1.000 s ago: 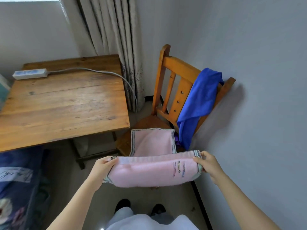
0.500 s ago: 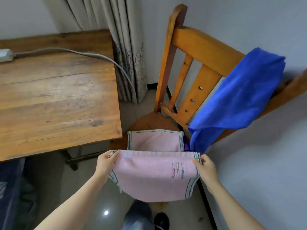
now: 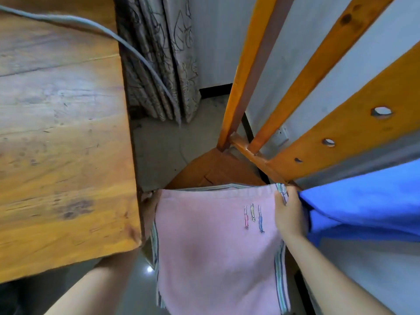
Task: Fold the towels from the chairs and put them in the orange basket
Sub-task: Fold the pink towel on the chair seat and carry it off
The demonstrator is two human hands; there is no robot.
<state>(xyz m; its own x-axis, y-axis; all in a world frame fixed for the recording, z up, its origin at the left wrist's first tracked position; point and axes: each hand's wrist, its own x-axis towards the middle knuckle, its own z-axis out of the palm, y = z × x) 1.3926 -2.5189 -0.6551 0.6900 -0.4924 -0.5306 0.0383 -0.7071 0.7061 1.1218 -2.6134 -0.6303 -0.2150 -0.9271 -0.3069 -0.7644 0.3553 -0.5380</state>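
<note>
A pink towel (image 3: pixel 211 253) with striped edges and a small embroidered motif hangs doubled over in front of the wooden chair (image 3: pixel 327 137). My right hand (image 3: pixel 288 214) pinches its top right corner. My left hand (image 3: pixel 148 208) holds the top left corner and is mostly hidden behind the table's edge and the towel. A blue towel (image 3: pixel 368 205) is draped over the chair's backrest, just right of my right hand. The orange basket is not in view.
A wooden table (image 3: pixel 63 144) fills the left, its corner close to my left hand, with a grey cable (image 3: pixel 127 44) running off it. A patterned curtain (image 3: pixel 159 64) hangs behind. The grey wall stands right behind the chair.
The view has moved in close to the chair. Both hands have carried the towel's top edge forward to the seat, covering the part that lay there; the towel now hangs longer below them.
</note>
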